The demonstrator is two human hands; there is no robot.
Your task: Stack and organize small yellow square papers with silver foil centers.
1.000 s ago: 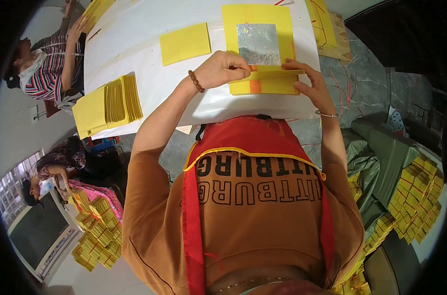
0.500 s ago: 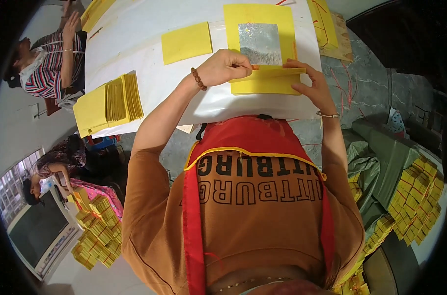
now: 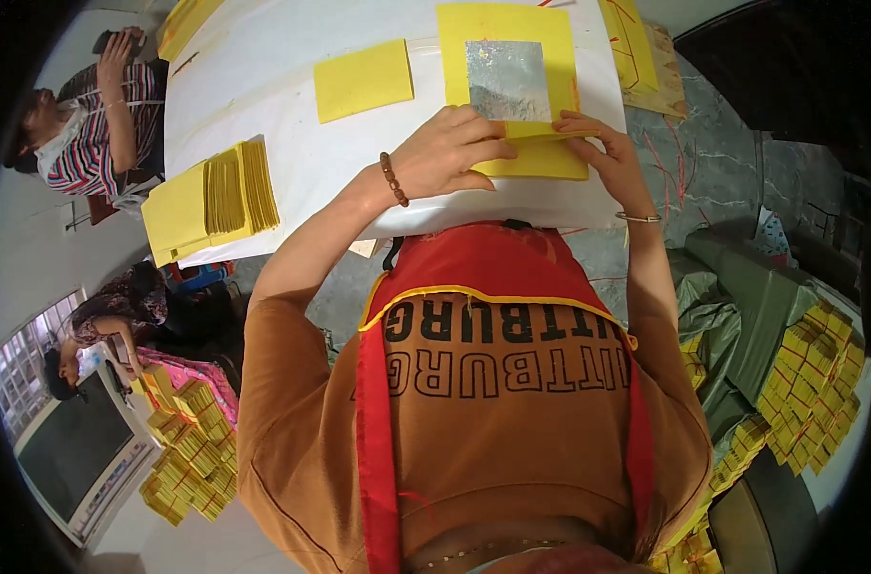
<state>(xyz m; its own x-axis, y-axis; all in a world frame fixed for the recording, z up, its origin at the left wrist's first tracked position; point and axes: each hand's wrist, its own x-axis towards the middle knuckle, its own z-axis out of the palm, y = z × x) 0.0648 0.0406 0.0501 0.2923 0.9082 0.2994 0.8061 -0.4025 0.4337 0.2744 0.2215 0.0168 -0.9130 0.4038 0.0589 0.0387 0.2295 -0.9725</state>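
Note:
On the white table lies a sheet of yellow paper (image 3: 556, 57) with a silver foil square (image 3: 507, 77) on its middle; its near edge is folded up into a narrow strip. More yellow paper (image 3: 541, 168) shows beneath the fold, toward me. My left hand (image 3: 450, 153) has its fingers bent over the left end of the fold, thumb lower and apart from them. At the right end, my right hand (image 3: 608, 158) pinches the folded strip between thumb and fingers. A folded yellow paper piece (image 3: 364, 81) lies flat to the left.
A stack of folded yellow papers (image 3: 236, 191) sits at the table's near left corner. More yellow paper (image 3: 636, 48) with red string lies beyond the right edge. Two other people (image 3: 100, 115) are at left. Yellow bundles (image 3: 809, 392) are piled at lower right.
My left hand has loosened from a tight pinch, its fingers now stretched more along the fold and lower. The right hand stays at the fold. The person at upper left now holds a dark object.

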